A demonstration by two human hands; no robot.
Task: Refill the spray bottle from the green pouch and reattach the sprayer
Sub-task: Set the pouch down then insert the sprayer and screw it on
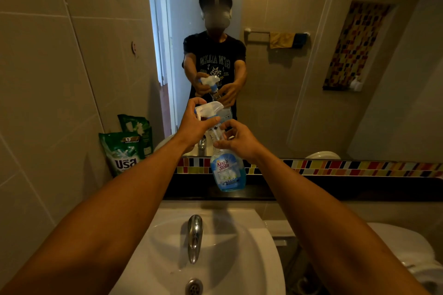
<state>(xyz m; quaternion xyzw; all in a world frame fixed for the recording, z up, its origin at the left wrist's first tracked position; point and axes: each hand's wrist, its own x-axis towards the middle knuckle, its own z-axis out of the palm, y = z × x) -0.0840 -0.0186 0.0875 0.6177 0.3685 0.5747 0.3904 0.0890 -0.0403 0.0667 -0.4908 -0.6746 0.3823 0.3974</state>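
Note:
A clear spray bottle [228, 171] with blue liquid and a blue label stands on the dark ledge [311, 190] below the mirror. My right hand [236, 139] grips its neck. My left hand [195, 124] is closed on the white and blue sprayer head [208, 108], which sits at the top of the bottle. Whether the sprayer is screwed tight cannot be told. The green pouch [123, 153] stands upright at the left end of the ledge, against the tiled wall, apart from both hands.
A white sink [259, 246] with a chrome tap [194, 237] lies directly below my arms. A toilet [412, 254] is at the lower right. The mirror [275, 67] rises behind the ledge, with a colourful mosaic strip [347, 166] along its base.

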